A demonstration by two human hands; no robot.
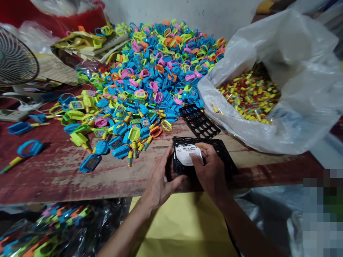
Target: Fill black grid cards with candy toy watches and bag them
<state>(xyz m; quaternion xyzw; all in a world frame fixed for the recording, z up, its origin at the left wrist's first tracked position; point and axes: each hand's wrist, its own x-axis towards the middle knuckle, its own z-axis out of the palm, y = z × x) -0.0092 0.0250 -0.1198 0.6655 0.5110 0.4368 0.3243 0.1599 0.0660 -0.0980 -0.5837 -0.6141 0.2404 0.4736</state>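
Note:
A white paper slip with dark writing lies over a black plastic grid tray at the table's front edge. My right hand pinches the slip's right side between thumb and fingers. Along the tray's left side rests my left hand, its fingers stretched out and thumb apart, touching or very near the tray. Just behind is a second black grid tray. To the left, a pile of toy plastic watches in blue, green, pink and orange spreads back to the wall; several have candy-like tubes attached.
At the right stands a large white plastic bag holding many small yellow and red wrapped pieces. A fan and a power strip are at the left. Below the worn red table are bagged toys and a yellow sheet.

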